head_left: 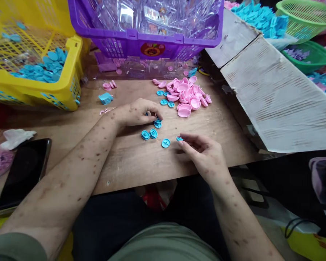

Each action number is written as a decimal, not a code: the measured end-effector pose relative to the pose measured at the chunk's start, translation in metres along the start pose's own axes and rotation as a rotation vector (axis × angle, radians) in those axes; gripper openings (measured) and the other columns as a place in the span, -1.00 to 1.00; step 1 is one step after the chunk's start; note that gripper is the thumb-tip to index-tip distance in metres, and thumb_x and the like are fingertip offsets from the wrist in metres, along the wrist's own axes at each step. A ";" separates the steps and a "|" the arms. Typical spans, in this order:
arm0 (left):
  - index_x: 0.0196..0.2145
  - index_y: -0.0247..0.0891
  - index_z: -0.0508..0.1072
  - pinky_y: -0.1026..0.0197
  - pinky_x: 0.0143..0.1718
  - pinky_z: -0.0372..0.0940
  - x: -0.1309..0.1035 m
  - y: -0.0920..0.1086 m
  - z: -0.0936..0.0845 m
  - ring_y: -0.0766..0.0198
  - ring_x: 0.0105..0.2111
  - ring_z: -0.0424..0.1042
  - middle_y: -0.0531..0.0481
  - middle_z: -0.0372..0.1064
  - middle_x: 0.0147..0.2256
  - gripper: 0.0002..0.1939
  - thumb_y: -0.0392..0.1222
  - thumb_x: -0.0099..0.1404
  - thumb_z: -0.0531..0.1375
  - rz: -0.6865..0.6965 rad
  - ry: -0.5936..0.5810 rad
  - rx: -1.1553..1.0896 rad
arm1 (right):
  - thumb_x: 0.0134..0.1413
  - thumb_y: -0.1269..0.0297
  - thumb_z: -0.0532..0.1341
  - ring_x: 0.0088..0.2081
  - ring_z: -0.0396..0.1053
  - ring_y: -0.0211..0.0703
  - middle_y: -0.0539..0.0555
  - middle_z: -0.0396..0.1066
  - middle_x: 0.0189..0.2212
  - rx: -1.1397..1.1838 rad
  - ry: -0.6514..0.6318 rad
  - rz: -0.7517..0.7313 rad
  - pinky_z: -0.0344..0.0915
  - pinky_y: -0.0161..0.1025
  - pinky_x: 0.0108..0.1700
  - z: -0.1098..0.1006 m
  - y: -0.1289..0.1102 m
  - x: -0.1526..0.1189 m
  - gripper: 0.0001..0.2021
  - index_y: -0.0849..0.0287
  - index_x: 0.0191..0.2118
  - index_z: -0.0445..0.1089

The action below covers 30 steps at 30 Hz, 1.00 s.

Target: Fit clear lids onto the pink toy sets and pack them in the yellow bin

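My left hand [142, 113] is over the table with its fingers curled down onto a blue oval plastic piece [158, 124]. A bit of blue shows under its thumb, mostly hidden. Between thumb and forefinger, my right hand [205, 150] pinches a small blue plastic piece [179, 139]. Just left of it lies a blue round piece [165, 143] with a cross-shaped inside. Two blue oval pieces [149, 134] sit side by side below my left hand. Beyond the hands is a heap of pink oval shells [188, 92], with several blue discs [163, 102] along its left edge.
A purple basket [119, 35] of clear plastic packages stands at the back. At left is a yellow basket [73, 72] with blue parts; a black phone [23, 174] lies nearer. A white board [282, 94] slopes along the right. A blue piece [105, 98] rests behind my left wrist.
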<state>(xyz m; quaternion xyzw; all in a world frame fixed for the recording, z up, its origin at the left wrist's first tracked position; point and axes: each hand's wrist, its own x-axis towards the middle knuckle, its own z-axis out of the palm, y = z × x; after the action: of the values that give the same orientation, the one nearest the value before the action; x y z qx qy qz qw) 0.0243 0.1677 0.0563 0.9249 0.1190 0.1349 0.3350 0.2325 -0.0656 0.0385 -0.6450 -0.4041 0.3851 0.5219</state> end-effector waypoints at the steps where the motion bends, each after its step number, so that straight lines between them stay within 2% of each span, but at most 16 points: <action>1: -0.02 -0.22 0.74 0.28 -0.02 0.44 0.000 0.000 0.000 0.26 -0.11 0.64 -0.08 0.71 -0.06 -0.75 -0.28 0.48 0.25 -0.005 0.002 -0.004 | -0.04 -0.17 0.66 -0.11 0.72 0.05 0.16 0.73 -0.10 0.026 -0.025 0.003 0.74 -0.02 -0.03 0.001 0.000 0.004 -0.37 0.09 0.08 0.72; 3: 0.03 -0.20 0.74 0.28 -0.04 0.43 -0.001 0.001 -0.001 0.26 -0.13 0.63 -0.06 0.71 -0.06 -0.71 -0.24 0.48 0.25 -0.017 0.008 0.004 | -0.07 -0.17 0.67 -0.12 0.72 0.04 0.14 0.72 -0.14 0.051 -0.091 0.033 0.74 -0.03 -0.05 0.001 -0.003 0.009 -0.30 0.09 0.14 0.69; 7: 0.11 -0.15 0.74 0.28 -0.09 0.40 -0.001 0.003 -0.001 0.25 -0.16 0.60 -0.05 0.68 -0.05 -0.62 -0.21 0.44 0.23 -0.044 0.026 0.077 | -0.08 -0.18 0.68 -0.22 0.72 0.04 0.13 0.70 -0.24 0.034 -0.213 0.154 0.72 -0.09 -0.23 -0.001 -0.014 0.016 -0.36 0.14 0.03 0.68; 11: 0.08 -0.20 0.74 0.23 -0.13 0.38 0.001 0.001 0.004 0.21 -0.21 0.59 -0.05 0.68 -0.13 -0.61 -0.18 0.40 0.23 -0.115 0.018 0.144 | -0.06 -0.16 0.67 -0.28 0.67 -0.08 0.09 0.68 -0.24 -0.052 -0.290 0.090 0.62 -0.22 -0.30 0.004 -0.020 0.024 -0.31 0.13 0.12 0.65; 13: 0.02 -0.20 0.75 0.22 -0.15 0.36 0.002 -0.002 0.006 0.21 -0.23 0.58 -0.03 0.68 -0.18 -0.65 -0.16 0.38 0.24 -0.140 0.022 0.158 | -0.04 -0.18 0.66 -0.33 0.64 -0.12 0.09 0.67 -0.30 -0.102 -0.316 0.076 0.56 -0.25 -0.34 0.008 -0.020 0.027 -0.33 0.17 0.08 0.67; 19: -0.10 -0.18 0.76 0.19 -0.10 0.35 0.004 -0.005 0.012 0.17 -0.19 0.60 0.01 0.68 -0.23 -0.71 -0.09 0.40 0.24 -0.132 0.041 0.182 | -0.15 -0.23 0.68 -0.43 0.56 -0.16 0.09 0.66 -0.37 -0.171 -0.219 0.045 0.43 -0.30 -0.46 0.011 -0.015 0.031 -0.37 0.17 -0.13 0.66; 24: -0.20 -0.16 0.78 0.13 -0.02 0.33 0.008 -0.011 0.020 0.11 -0.13 0.60 0.03 0.64 -0.25 -0.77 -0.08 0.37 0.30 -0.137 0.098 0.140 | -0.06 -0.32 0.61 -0.48 0.46 -0.20 0.07 0.63 -0.42 -0.225 -0.177 -0.003 0.44 -0.27 -0.47 0.008 -0.008 0.031 -0.42 0.13 -0.23 0.66; 30: -0.23 -0.13 0.77 0.13 -0.07 0.32 0.008 -0.023 0.026 0.13 -0.19 0.58 0.04 0.63 -0.31 -0.80 -0.03 0.33 0.36 -0.112 0.118 0.094 | -0.12 -0.31 0.64 -0.37 0.62 -0.04 0.10 0.68 -0.37 -0.234 -0.155 -0.001 0.57 -0.17 -0.37 0.012 -0.007 0.030 -0.41 0.09 -0.19 0.67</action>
<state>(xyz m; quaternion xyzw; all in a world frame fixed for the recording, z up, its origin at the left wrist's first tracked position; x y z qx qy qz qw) 0.0376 0.1725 0.0237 0.9220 0.1963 0.1642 0.2905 0.2317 -0.0320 0.0413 -0.6695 -0.4858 0.3838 0.4104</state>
